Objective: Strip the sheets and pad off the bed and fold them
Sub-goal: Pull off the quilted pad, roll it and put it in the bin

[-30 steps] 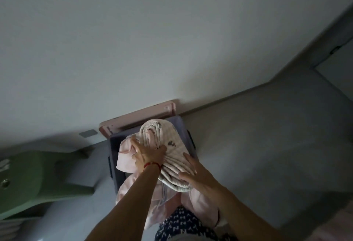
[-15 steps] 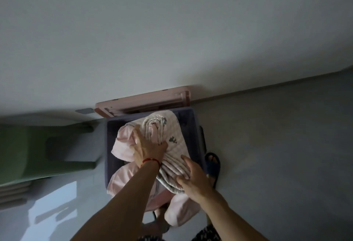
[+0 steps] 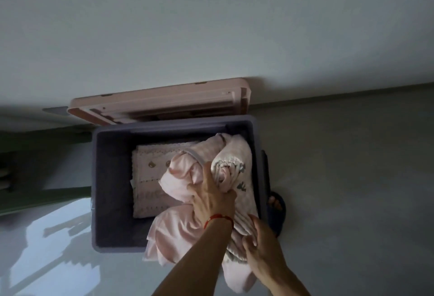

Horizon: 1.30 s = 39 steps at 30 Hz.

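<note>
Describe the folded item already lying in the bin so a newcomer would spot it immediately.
Find the grey bin on the floor by the wall. On its bottom, left of the pink bundle gripped by both hands, lies the flat folded pad: neat, rectangular, with scalloped edging.

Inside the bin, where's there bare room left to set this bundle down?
Bare floor shows along the bin's left wall and near-left corner, beside the folded pad. The right half is crowded: the pink sheet and rolled bundle fill it and spill over the near rim, left hand and right hand gripping them.
</note>
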Motion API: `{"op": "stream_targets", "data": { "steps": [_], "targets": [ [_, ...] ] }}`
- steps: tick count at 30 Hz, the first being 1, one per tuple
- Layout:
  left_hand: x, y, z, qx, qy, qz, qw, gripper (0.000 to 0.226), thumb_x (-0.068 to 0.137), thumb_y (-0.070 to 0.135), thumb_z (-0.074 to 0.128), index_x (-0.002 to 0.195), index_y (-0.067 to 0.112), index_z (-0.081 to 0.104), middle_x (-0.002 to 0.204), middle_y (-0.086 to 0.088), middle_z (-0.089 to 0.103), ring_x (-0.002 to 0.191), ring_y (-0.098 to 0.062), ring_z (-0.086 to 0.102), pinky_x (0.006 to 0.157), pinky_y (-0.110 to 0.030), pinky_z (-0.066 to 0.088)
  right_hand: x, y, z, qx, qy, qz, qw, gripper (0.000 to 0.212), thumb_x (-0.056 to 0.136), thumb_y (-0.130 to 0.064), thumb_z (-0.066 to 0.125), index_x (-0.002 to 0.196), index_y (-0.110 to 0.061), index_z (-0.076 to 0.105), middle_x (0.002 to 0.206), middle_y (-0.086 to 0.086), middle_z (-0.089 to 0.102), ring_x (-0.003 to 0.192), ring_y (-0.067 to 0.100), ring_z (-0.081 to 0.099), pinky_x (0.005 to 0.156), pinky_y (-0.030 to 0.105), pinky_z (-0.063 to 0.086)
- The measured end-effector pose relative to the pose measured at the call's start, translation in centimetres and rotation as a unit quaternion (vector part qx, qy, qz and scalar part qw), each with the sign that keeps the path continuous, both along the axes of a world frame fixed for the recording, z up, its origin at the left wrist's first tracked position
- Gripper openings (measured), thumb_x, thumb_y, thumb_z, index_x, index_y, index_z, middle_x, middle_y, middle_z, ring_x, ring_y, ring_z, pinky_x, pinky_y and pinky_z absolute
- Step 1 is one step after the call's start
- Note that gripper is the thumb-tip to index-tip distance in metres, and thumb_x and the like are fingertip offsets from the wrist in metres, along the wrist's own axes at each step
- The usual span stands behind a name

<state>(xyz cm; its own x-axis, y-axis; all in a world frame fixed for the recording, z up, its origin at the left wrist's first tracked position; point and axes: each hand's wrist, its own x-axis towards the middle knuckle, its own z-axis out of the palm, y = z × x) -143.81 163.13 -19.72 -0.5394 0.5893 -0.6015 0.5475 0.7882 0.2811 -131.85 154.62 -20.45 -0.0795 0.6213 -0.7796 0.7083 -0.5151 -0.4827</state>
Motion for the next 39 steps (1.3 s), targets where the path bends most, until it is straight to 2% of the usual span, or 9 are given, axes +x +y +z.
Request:
{"op": "stream_targets", "data": {
  "steps": [4,6,12,18,21,24,28,34,39],
  "targets": [
    [1.3,3.1,-3.2,-0.031,-0.002,-0.010,0.999,0.082,0.073,0.019,0.072,0.133,0.050,0.025,0.125,-0.018,0.045,0.102,-0.041,0.056,0.071,-0.044,0.047,-0.3,0.6,-2.7,0.009,-0.076,0.033,0.997,0.052,0.101,-0.038,0.049,0.151,-0.041,0.036,0.148,-0.004,0.050,0.132,0.016,0.053,0.107,0.037,0.046],
    [2.0,4.1,-5.7,-0.079,0.002,-0.015,0.997,0.080,0.079,0.018,0.074,0.135,0.047,0.024,0.139,-0.023,0.037,0.115,-0.045,0.052,0.082,-0.050,0.050,-0.8,2.3,-3.7,0.032,-0.188,0.125,0.974,0.062,0.097,-0.045,0.052,0.154,-0.039,0.029,0.145,-0.007,0.049,0.130,0.025,0.051,0.102,0.040,0.049],
    [0.0,3.9,-10.5,-0.079,-0.117,-0.037,0.989,0.104,0.074,0.045,0.073,0.150,0.039,0.002,0.135,-0.023,0.042,0.115,-0.045,0.053,0.100,-0.053,0.047,-1.2,7.1,-6.8,0.105,-0.060,0.083,0.989,0.059,0.092,-0.053,0.038,0.145,-0.026,0.040,0.128,0.003,0.058,0.120,0.024,0.059,0.095,0.033,0.050],
    [-6.7,2.9,-13.6,-0.025,-0.240,0.277,0.930,0.097,0.083,0.042,0.076,0.153,0.031,0.009,0.122,-0.018,0.064,0.106,-0.035,0.066,0.093,-0.051,0.055,-4.4,10.0,-8.8,0.189,-0.135,0.198,0.952,0.084,0.099,-0.049,0.050,0.162,-0.033,-0.003,0.168,0.020,-0.012,0.152,0.045,0.011,0.109,0.052,0.044],
    [-7.8,4.3,-15.1,-0.112,-0.216,0.152,0.958,0.121,0.062,0.078,0.075,0.156,0.031,0.015,0.154,-0.018,0.037,0.133,-0.041,0.047,0.108,-0.056,0.042,-4.4,11.4,-10.9,0.166,-0.169,0.284,0.929,0.094,0.094,-0.051,0.059,0.162,-0.033,-0.004,0.166,0.020,-0.020,0.151,0.050,0.009,0.096,0.053,0.052],
    [-6.9,5.3,-14.9,-0.197,-0.078,-0.039,0.977,0.115,0.077,0.064,0.072,0.159,0.031,-0.003,0.164,-0.015,-0.006,0.149,-0.045,0.008,0.116,-0.063,0.021,-3.5,12.5,-11.3,0.147,-0.174,0.297,0.927,0.094,0.096,-0.017,0.060,0.161,-0.037,-0.006,0.165,0.010,-0.029,0.151,0.043,0.011,0.090,0.043,0.054],
    [-8.3,4.5,-15.7,-0.167,-0.037,-0.133,0.976,0.091,0.080,0.056,0.070,0.151,0.044,0.013,0.162,-0.006,-0.006,0.148,-0.049,0.002,0.111,-0.074,0.020,-4.4,13.6,-11.3,0.125,-0.164,0.284,0.936,0.080,0.101,-0.006,0.043,0.161,-0.037,0.000,0.166,0.000,-0.029,0.154,0.041,0.002,0.103,0.049,0.048],
    [-12.3,0.0,-13.2,-0.124,-0.170,-0.088,0.974,0.125,0.057,0.072,0.074,0.142,0.069,-0.017,0.159,-0.014,0.030,0.140,-0.039,0.040,0.112,-0.055,0.038,-4.2,12.0,-10.1,0.197,-0.177,0.268,0.926,0.102,0.095,-0.014,0.066,0.161,-0.033,-0.008,0.166,0.013,-0.027,0.156,0.040,0.001,0.098,0.037,0.052],
    [-10.3,-5.3,-11.3,-0.121,-0.225,-0.055,0.965,0.126,0.074,0.029,0.077,0.142,0.067,-0.022,0.159,-0.012,0.027,0.142,-0.040,0.035,0.110,-0.054,0.040,-2.5,4.3,-8.6,0.239,-0.075,0.282,0.926,0.109,0.077,-0.017,0.085,0.161,-0.032,0.018,0.171,0.003,-0.004,0.157,0.026,0.005,0.115,0.045,0.042]
  ]
}}
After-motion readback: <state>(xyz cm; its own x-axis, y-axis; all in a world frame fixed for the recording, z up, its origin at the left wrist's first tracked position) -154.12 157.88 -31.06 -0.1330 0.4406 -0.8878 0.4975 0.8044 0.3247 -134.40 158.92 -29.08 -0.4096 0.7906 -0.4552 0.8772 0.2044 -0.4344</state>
